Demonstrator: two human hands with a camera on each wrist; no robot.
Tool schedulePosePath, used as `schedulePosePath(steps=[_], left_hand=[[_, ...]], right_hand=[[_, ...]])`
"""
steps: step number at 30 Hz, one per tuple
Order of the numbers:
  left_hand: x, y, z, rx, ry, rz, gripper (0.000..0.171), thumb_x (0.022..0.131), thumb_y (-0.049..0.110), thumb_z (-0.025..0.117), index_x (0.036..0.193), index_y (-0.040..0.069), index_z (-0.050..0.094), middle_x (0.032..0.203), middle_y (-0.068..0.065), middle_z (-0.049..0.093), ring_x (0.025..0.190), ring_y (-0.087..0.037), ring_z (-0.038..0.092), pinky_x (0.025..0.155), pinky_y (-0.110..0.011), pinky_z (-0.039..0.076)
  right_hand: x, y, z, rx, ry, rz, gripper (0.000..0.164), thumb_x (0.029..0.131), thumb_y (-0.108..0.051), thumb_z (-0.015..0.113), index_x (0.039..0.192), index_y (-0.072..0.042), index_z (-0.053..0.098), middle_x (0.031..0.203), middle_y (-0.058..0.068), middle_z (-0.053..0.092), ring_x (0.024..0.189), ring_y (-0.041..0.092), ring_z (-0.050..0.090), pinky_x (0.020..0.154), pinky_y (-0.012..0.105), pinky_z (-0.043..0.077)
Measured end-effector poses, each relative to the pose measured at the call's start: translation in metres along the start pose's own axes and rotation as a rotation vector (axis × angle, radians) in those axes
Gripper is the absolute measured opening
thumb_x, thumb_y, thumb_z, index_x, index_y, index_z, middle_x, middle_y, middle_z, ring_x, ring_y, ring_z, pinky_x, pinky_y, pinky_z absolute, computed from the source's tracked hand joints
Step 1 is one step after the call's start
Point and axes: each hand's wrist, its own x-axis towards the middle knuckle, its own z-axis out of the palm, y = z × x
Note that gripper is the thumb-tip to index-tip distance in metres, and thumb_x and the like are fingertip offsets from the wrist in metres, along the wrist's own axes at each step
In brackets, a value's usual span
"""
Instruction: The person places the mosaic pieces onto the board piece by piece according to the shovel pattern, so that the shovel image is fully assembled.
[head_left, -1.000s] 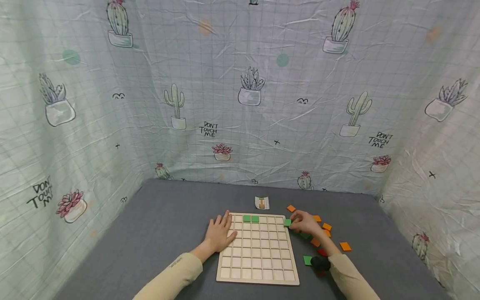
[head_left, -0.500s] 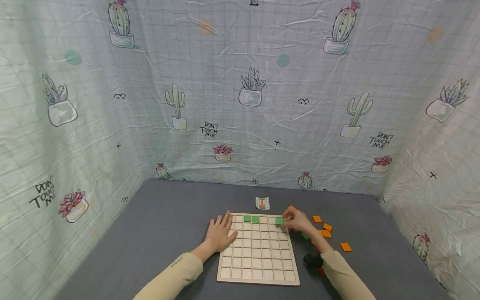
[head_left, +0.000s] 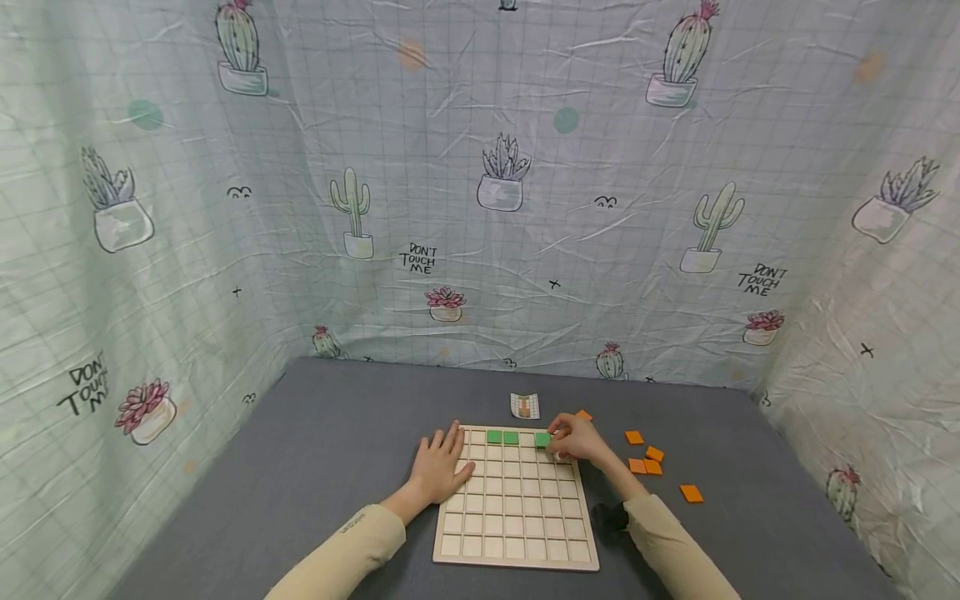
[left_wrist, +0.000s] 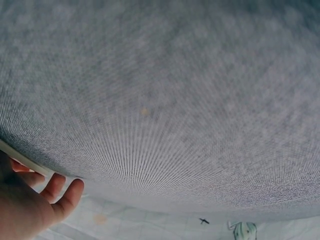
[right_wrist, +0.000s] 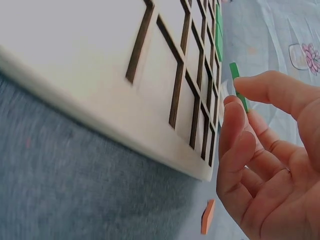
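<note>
A pale wooden grid board (head_left: pixel 513 504) lies on the grey table. Two green square tiles (head_left: pixel 502 437) sit side by side in its far row. Over the right part of that row, my right hand (head_left: pixel 576 439) pinches another green tile (head_left: pixel 542 439) between thumb and fingers. The right wrist view has this held tile (right_wrist: pixel 234 70) tilted, raised off the grid. My left hand (head_left: pixel 437 469) rests with spread fingers on the board's left edge. In the left wrist view, only part of the left hand (left_wrist: pixel 35 207) shows, at the rim.
Several orange tiles (head_left: pixel 634 437) are scattered right of the board, one orange tile (head_left: pixel 692 494) farther out. Behind the board lies a small printed card (head_left: pixel 524 406). A cactus-print curtain (head_left: pixel 465 333) encloses the table's back and sides. My right forearm covers part of the table.
My right hand has carried the green tile leftward, from beside the board's far right corner to over its far row. The left hand has stayed in place.
</note>
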Motion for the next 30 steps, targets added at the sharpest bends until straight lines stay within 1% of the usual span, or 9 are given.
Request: schedulePosePath(steps=[8,13,15,20,22,27,30], left_hand=[[0.000,0.000,0.000,-0.001,0.004,-0.005,0.062,0.092,0.048,0.034,0.137,0.005,0.035,0.142,-0.013,0.034,0.119,-0.031,0.040,0.085,-0.048,0.034],[0.000,0.000,0.000,0.003,0.004,-0.003,0.062,0.092,0.048,0.034,0.137,0.005,0.035,0.142,-0.013,0.034,0.119,-0.031,0.041,0.085,-0.048,0.035],[0.000,0.000,-0.001,0.004,0.001,-0.003,0.063,0.092,0.048,0.034,0.137,0.005,0.035,0.142,-0.013,0.034,0.119,-0.031,0.040,0.085,-0.048,0.034],[0.000,0.001,-0.002,0.006,-0.002,-0.005,0.062,0.092,0.049,0.034,0.137,0.006,0.036,0.142,-0.013,0.034,0.119,-0.031,0.041,0.085,-0.048,0.034],[0.000,0.001,-0.003,0.008,-0.004,-0.005,0.062,0.092,0.049,0.034,0.137,0.006,0.036,0.142,-0.012,0.034,0.118,-0.031,0.041,0.084,-0.047,0.034],[-0.001,0.000,-0.003,-0.005,-0.013,-0.004,0.062,0.093,0.048,0.034,0.137,0.005,0.035,0.143,-0.013,0.033,0.119,-0.032,0.040,0.086,-0.048,0.034],[-0.002,0.000,-0.004,-0.010,-0.009,-0.003,0.062,0.092,0.048,0.034,0.137,0.005,0.036,0.142,-0.013,0.034,0.119,-0.032,0.040,0.086,-0.048,0.034]], right_hand=[[0.008,-0.007,0.012,0.015,0.014,0.023,0.025,0.074,-0.004,0.066,0.096,0.003,0.055,0.069,0.005,0.062,0.051,0.016,0.056,0.045,0.026,0.037],[0.012,-0.008,0.018,0.001,0.022,0.036,0.024,0.074,-0.003,0.067,0.095,0.001,0.056,0.067,0.005,0.061,0.047,0.014,0.051,0.044,0.025,0.033],[0.014,-0.008,0.020,-0.007,0.022,0.039,0.024,0.074,-0.004,0.067,0.095,0.001,0.057,0.067,0.005,0.062,0.048,0.013,0.052,0.044,0.025,0.033],[0.016,-0.010,0.024,-0.020,0.036,0.048,0.024,0.074,-0.006,0.068,0.094,0.000,0.057,0.069,0.007,0.062,0.052,0.014,0.058,0.046,0.027,0.041],[0.016,-0.011,0.025,-0.023,0.046,0.056,0.024,0.073,-0.006,0.068,0.093,0.000,0.057,0.069,0.007,0.062,0.052,0.015,0.058,0.047,0.027,0.042],[0.017,-0.013,0.027,-0.023,0.067,0.086,0.022,0.073,-0.007,0.068,0.092,-0.001,0.057,0.067,0.007,0.061,0.049,0.014,0.054,0.046,0.028,0.040],[0.018,-0.013,0.029,-0.028,0.078,0.099,0.021,0.072,-0.006,0.067,0.091,-0.003,0.058,0.063,0.006,0.060,0.047,0.014,0.052,0.045,0.027,0.039]])
